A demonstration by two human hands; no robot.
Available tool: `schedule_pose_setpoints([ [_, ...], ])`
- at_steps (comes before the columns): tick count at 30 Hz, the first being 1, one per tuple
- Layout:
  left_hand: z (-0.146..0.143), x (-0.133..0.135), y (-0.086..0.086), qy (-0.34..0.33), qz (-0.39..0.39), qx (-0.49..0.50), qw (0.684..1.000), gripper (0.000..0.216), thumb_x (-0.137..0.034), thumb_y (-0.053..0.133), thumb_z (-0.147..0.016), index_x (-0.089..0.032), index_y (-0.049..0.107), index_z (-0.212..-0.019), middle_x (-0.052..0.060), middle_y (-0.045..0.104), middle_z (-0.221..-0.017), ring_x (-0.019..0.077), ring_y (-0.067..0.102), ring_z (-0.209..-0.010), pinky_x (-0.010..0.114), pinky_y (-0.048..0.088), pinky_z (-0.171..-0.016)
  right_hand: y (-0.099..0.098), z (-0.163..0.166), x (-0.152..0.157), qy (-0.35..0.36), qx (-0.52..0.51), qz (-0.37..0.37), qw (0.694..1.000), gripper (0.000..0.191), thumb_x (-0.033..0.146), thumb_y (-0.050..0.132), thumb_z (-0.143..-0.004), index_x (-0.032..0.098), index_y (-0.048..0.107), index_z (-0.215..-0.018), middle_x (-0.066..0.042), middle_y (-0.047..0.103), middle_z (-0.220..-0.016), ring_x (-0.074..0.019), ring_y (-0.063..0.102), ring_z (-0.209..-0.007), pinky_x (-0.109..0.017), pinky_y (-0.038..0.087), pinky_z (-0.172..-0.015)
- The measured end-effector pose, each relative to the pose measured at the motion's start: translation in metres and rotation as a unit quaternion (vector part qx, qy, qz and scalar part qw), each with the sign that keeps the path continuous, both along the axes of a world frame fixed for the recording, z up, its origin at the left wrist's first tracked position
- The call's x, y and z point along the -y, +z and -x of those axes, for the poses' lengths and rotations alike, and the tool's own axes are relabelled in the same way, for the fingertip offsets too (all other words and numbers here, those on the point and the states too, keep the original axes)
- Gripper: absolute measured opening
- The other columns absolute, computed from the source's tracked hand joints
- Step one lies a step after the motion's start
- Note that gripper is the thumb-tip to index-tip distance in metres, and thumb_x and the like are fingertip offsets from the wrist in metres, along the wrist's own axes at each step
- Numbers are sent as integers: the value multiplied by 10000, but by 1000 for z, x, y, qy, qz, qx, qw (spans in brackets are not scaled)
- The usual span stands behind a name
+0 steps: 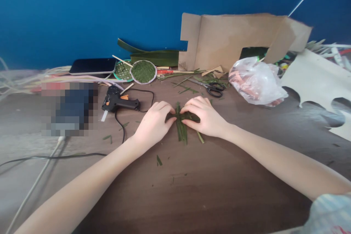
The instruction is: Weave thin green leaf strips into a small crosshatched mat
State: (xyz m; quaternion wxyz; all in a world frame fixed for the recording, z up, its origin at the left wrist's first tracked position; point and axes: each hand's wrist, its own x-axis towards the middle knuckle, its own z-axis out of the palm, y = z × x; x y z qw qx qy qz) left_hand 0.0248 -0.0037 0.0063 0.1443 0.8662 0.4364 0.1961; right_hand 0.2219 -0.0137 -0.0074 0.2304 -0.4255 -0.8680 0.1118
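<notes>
Left hand [155, 124] and right hand [204, 117] both pinch a crossed bundle of thin green leaf strips [182, 126] lying between them on the brown wooden table [192, 190], its long strips pointing towards the person.

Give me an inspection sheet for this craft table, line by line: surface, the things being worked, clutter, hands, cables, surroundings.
Surface: brown wooden table, scattered with small green trimmings.
Job's things: green leaf strips, crossed in a bundle, lying flat between the hands.
Clutter: glue gun, scissors, plastic bag, woven green discs, dark phone, white cut-out sheet.
Hands: left hand and right hand both on the strips, fingers bent down onto them; pinching or pressing, cannot tell.
Cables: black cord runs from the glue gun; another black cable lies at the left.
Surroundings: blue wall; cut cardboard standing before it.
</notes>
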Motion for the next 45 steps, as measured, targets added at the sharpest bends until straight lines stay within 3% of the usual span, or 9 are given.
schedule_pose_setpoints([
  [11, -3, 1, -3, 2, -2, 16, 1000, 108, -55, 518, -773, -160, 537, -756, 37, 565, -861, 191, 522, -867, 349, 440, -828, -1, 0, -1, 3, -5, -13, 1000, 118, 277, 535, -845, 205, 614, -894, -51, 600, -906, -213, 456, -952, -349, 318, -790],
  [19, -1, 0, -1, 5, 29, 33, 999, 98, -67, 584, -729, -157, 557, -755, 38, 572, -877, 192, 529, -889, 354, 442, -846, -3, 0, -1, 10, -11, -12, 1000, 163, 273, 549, -841, 217, 659, -948, -55, 594, -924, -211, 450, -960, -359, 321, -797],
  [45, -4, 4, -2, 25, 26, 26, 999, 101, -75, 572, -737, -155, 554, -796, 51, 567, -904, 202, 524, -907, 374, 449, -858, -2, 0, -1, -1, -12, 15, 1000, 180, 292, 533, -844, 230, 644, -971, -64, 570, -949, -221, 434, -966, -372, 332, -806],
])
